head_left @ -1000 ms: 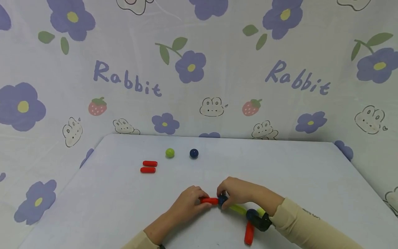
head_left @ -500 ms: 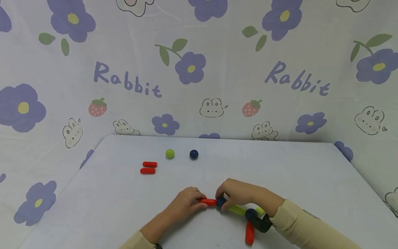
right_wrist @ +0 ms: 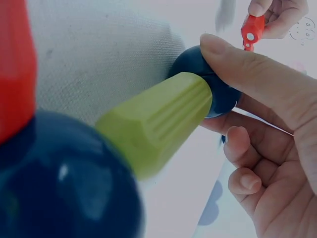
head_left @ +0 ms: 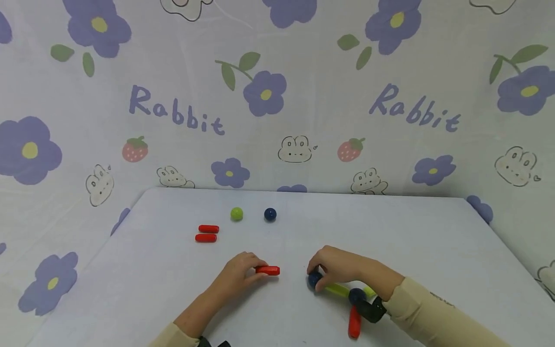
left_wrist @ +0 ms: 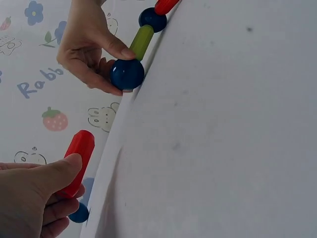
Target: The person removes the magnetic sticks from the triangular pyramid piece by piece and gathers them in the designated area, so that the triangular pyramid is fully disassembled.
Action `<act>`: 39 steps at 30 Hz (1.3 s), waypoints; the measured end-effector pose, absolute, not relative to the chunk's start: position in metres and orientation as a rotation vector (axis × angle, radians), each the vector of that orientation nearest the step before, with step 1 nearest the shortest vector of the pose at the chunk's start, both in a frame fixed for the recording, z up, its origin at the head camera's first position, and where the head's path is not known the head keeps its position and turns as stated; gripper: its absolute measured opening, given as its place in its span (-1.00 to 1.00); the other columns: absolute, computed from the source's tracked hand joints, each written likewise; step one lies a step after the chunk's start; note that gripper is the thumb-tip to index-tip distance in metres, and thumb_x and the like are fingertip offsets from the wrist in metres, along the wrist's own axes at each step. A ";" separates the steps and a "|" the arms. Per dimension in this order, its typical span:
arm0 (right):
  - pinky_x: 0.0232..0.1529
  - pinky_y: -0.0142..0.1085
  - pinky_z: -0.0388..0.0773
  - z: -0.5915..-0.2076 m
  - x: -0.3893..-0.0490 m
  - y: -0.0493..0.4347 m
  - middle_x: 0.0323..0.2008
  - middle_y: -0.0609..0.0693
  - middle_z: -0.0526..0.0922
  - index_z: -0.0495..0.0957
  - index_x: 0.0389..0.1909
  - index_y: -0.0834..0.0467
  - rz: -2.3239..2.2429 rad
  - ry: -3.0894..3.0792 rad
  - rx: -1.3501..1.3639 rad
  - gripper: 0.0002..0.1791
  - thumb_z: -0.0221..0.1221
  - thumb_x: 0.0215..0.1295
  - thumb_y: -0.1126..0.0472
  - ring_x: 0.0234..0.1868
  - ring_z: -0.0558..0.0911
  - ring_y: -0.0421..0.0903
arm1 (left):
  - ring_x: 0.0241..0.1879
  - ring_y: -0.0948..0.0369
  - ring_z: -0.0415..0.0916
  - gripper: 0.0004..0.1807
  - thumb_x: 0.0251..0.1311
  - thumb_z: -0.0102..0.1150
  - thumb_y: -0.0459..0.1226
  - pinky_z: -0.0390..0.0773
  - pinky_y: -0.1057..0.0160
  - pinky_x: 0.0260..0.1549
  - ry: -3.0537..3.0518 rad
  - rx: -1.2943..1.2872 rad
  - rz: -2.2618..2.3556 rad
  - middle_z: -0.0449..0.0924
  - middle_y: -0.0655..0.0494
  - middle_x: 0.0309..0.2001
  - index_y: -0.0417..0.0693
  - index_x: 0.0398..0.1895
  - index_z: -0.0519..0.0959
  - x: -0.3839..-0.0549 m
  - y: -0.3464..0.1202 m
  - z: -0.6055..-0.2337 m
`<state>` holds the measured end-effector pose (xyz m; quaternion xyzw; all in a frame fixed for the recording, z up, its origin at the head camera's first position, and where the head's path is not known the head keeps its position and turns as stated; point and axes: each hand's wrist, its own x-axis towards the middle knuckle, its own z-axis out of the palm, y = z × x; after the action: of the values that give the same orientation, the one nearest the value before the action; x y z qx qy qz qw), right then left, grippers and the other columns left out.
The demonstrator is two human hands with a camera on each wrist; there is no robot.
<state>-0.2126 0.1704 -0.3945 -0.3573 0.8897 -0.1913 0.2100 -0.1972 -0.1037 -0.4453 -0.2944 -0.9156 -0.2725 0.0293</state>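
Observation:
My left hand (head_left: 238,273) pinches a red rod (left_wrist: 80,157) between thumb and fingers; its free end points right, apart from the other pieces. Thumb and fingers of my right hand (head_left: 336,266) grip a dark blue ball (left_wrist: 127,74). Joined to that ball is a yellow-green rod (right_wrist: 158,124), which leads to a second dark blue ball (right_wrist: 74,183). From this second ball a red rod (head_left: 354,322) runs toward the front, and another yellow-green rod (head_left: 370,291) shows partly behind the right wrist.
Two red rods (head_left: 205,238) lie side by side at the back left of the white table (head_left: 412,236). A green ball (head_left: 236,214) and a loose dark blue ball (head_left: 270,214) rest farther back. A printed curtain (head_left: 182,154) hangs behind the table.
My left hand has pulled left with its red rod, which touched the gripped blue ball before and is now apart from it. The right hand and its joined pieces have shifted slightly right.

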 end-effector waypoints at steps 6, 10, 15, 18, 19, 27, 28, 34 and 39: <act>-0.47 -0.49 0.37 -0.395 -0.212 0.170 -0.32 -0.11 0.66 0.64 -0.16 0.23 -0.552 2.466 -0.984 -0.64 0.38 -0.01 0.19 -0.48 0.37 -0.32 | -0.21 0.30 0.46 -0.72 0.09 0.27 -0.24 0.55 0.26 -0.13 -2.850 -0.802 -0.826 0.62 0.22 -0.25 -0.01 -0.09 0.62 -0.194 -0.121 -0.446; -0.49 -0.50 0.35 -0.396 -0.213 0.171 -0.34 -0.13 0.65 0.64 -0.15 0.22 -0.568 2.468 -0.985 -0.65 0.37 0.00 0.19 -0.50 0.36 -0.34 | -0.16 0.27 0.49 -0.68 0.09 0.27 -0.26 0.57 0.22 -0.10 -2.855 -0.728 -0.838 0.64 0.19 -0.18 -0.01 -0.04 0.61 -0.194 -0.135 -0.445; -0.50 -0.50 0.34 -0.395 -0.213 0.171 -0.35 -0.13 0.64 0.64 -0.15 0.23 -0.574 2.464 -0.999 -0.64 0.37 0.01 0.19 -0.51 0.35 -0.34 | -0.13 0.24 0.51 -0.68 0.10 0.26 -0.24 0.56 0.18 -0.09 -2.868 -0.723 -0.773 0.64 0.19 -0.16 0.00 -0.03 0.61 -0.199 -0.153 -0.444; -0.51 -0.50 0.34 -0.395 -0.213 0.171 -0.35 -0.13 0.64 0.64 -0.15 0.23 -0.578 2.463 -1.001 -0.64 0.37 0.00 0.19 -0.51 0.35 -0.34 | -0.16 0.23 0.51 -0.70 0.10 0.26 -0.23 0.56 0.18 -0.10 -2.838 -0.773 -0.670 0.65 0.20 -0.20 -0.02 -0.07 0.62 -0.204 -0.169 -0.444; -0.51 -0.50 0.33 -0.395 -0.213 0.171 -0.35 -0.13 0.64 0.64 -0.14 0.23 -0.580 2.463 -0.999 -0.64 0.37 0.00 0.19 -0.51 0.35 -0.34 | -0.17 0.23 0.51 -0.71 0.09 0.27 -0.23 0.56 0.18 -0.11 -2.824 -0.784 -0.631 0.65 0.20 -0.21 -0.03 -0.08 0.62 -0.207 -0.175 -0.445; -0.48 -0.49 0.37 -0.394 -0.211 0.172 -0.34 -0.12 0.65 0.64 -0.16 0.22 -0.578 2.471 -1.011 -0.64 0.38 -0.01 0.18 -0.49 0.36 -0.33 | -0.36 0.29 0.48 -0.74 -0.01 0.34 -0.27 0.58 0.26 -0.26 -2.820 -0.734 -0.410 0.63 0.21 -0.38 -0.06 -0.19 0.65 -0.225 -0.223 -0.445; -0.48 -0.49 0.37 -0.393 -0.211 0.172 -0.34 -0.11 0.66 0.64 -0.16 0.22 -0.575 2.472 -1.012 -0.64 0.38 -0.01 0.18 -0.48 0.36 -0.33 | -0.38 0.31 0.45 -0.75 -0.01 0.35 -0.26 0.57 0.29 -0.28 -2.835 -0.723 -0.389 0.62 0.23 -0.40 -0.05 -0.19 0.65 -0.226 -0.226 -0.444; -0.45 -0.49 0.39 -0.393 -0.211 0.172 -0.34 -0.10 0.64 0.62 -0.19 0.22 -0.584 2.472 -0.995 -0.65 0.39 -0.02 0.19 -0.47 0.39 -0.31 | -0.43 0.27 0.47 -0.73 -0.08 0.38 -0.32 0.58 0.27 -0.34 -2.795 -0.801 -0.304 0.62 0.16 -0.44 -0.09 -0.23 0.65 -0.238 -0.236 -0.443; -0.45 -0.49 0.38 -0.393 -0.210 0.171 -0.34 -0.11 0.63 0.61 -0.20 0.21 -0.601 2.476 -0.978 -0.66 0.38 -0.02 0.18 -0.47 0.38 -0.32 | -0.43 0.22 0.48 -0.75 -0.20 0.44 -0.35 0.55 0.22 -0.32 -2.676 -0.905 -0.212 0.64 0.13 -0.47 -0.11 -0.36 0.65 -0.246 -0.238 -0.446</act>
<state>-0.2100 0.1715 -0.3932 -0.3506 0.8881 -0.2156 0.2046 -0.2459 -0.2382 -0.4456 -0.3157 -0.9334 -0.0741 0.1537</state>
